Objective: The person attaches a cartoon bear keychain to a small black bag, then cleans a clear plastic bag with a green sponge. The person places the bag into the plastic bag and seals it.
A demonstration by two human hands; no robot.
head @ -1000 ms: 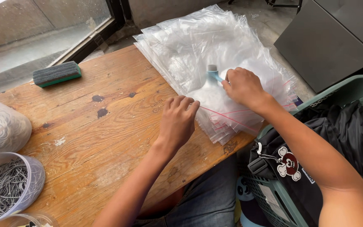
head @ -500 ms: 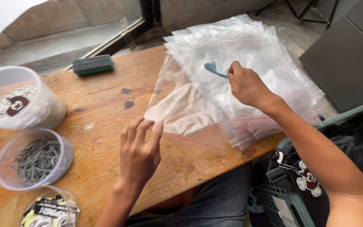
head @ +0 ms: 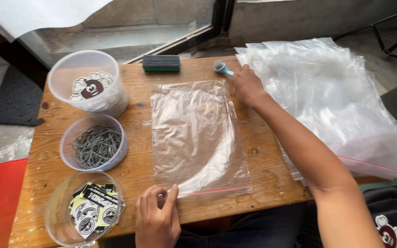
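Observation:
A clear plastic zip bag (head: 197, 138) lies flat in the middle of the wooden table (head: 138, 170), its red seal line toward me. My left hand (head: 157, 220) pinches the bag's near left corner at the table's front edge. My right hand (head: 246, 85) rests on the bag's far right corner and holds a small blue scoop (head: 222, 68). A thick stack of the same clear bags (head: 336, 105) lies on the right side of the table, under my right forearm.
Three clear tubs stand along the left: one with round cartoon stickers (head: 88, 87), one with dark metal chains (head: 95, 144), one with black-and-white printed cards (head: 86, 213). A green-and-black eraser block (head: 161, 63) sits at the far edge by a window frame.
One bag has been pulled off the stack and spread flat at the table's centre. My left hand moved to its near corner, my right hand to its far corner. The view shifted left.

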